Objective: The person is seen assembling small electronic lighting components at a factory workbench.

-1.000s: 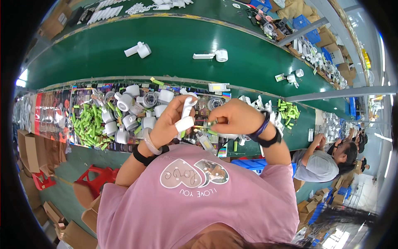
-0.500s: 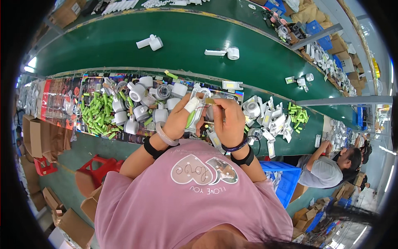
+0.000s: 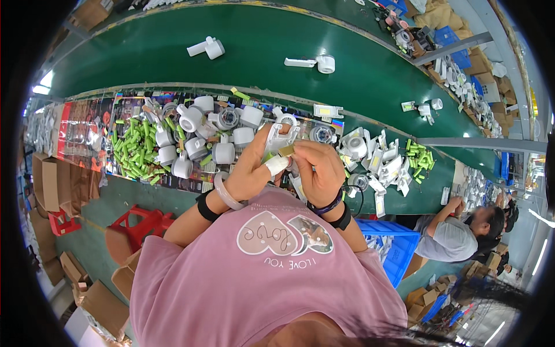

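Note:
My left hand (image 3: 248,170) is closed around a white plastic housing (image 3: 281,136), with white wrap on the thumb. The thumb lies by a small flat yellowish piece (image 3: 286,150) at the housing's near end. My right hand (image 3: 319,170) pinches the other end of that piece between thumb and fingertips. Left of my hands lie white fan heads (image 3: 223,153) with round openings, and farther left a heap of green cylindrical cells (image 3: 136,151). Close to my right hand is a loose pile of white housings (image 3: 378,162), some with yellow panels. The housing's inside is partly hidden by my fingers.
Beyond the bench's raised edge, a green conveyor belt (image 3: 254,52) carries several white fan assemblies (image 3: 325,63). More green cells (image 3: 419,157) lie at the right. A blue crate (image 3: 399,254) stands beside me, near a seated co-worker (image 3: 451,234). A red stool (image 3: 136,228) stands lower left.
The housing has tilted in my left hand, and the green cell seen in it is now hidden. My left thumb has come down toward me, next to the yellowish piece. The view has shifted slightly.

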`<state>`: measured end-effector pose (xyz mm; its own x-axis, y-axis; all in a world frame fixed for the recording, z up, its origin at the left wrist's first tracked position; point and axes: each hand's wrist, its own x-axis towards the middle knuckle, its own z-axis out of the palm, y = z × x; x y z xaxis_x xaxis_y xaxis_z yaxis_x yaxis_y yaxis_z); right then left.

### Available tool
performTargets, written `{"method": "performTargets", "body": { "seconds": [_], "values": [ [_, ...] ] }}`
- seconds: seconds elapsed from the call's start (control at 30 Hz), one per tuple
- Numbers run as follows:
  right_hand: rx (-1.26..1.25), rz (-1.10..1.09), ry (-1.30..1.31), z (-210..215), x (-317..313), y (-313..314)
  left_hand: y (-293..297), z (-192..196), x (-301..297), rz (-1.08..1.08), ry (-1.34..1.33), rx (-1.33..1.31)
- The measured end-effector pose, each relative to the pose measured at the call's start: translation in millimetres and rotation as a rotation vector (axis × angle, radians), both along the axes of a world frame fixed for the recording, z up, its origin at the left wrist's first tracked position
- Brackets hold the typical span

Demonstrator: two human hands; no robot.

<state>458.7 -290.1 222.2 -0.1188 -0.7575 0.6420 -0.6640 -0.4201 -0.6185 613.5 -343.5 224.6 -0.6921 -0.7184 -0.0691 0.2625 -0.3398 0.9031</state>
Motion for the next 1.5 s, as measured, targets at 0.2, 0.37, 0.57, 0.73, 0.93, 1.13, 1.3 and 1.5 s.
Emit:
{"method": "performTargets", "body": {
  "seconds": [0.2, 0.37, 0.57, 0.73, 0.93, 1.13, 1.3, 1.5],
  "values": [
    [-0.045, 0.023, -0.024, -4.1, -1.8, 1.9, 3.4, 1.0, 0.7, -0.023, -0.054, -0.040],
    [-0.060, 0.025, -0.026, -4.8, -2.9, 2.0, 5.8, -4.1, -0.8, 0.005, -0.043, -0.098],
    [-0.066, 0.026, -0.007, -3.3, -3.5, 1.7, 5.6, 2.9, 2.3, -0.066, -0.142, 0.011],
    [-0.073, 0.072, 0.001, -2.2, -6.4, 1.3, 3.6, -6.2, -5.9, 0.064, -0.012, -0.374],
    [-0.081, 0.084, -0.010, -3.3, -7.1, 0.3, 5.1, -3.5, -3.4, 0.015, -0.088, -0.301],
    [-0.081, 0.075, 0.038, -0.9, -6.2, -1.1, 7.5, -5.9, -4.2, 0.086, -0.179, -0.376],
    [-0.083, 0.075, 0.061, 0.0, -6.7, 0.0, 11.0, -1.8, -5.9, 0.130, -0.195, -0.375],
    [-0.082, 0.063, 0.083, -6.0, -5.4, 2.1, 14.1, -5.7, -8.7, 0.144, -0.214, -0.280]
  ]
}}
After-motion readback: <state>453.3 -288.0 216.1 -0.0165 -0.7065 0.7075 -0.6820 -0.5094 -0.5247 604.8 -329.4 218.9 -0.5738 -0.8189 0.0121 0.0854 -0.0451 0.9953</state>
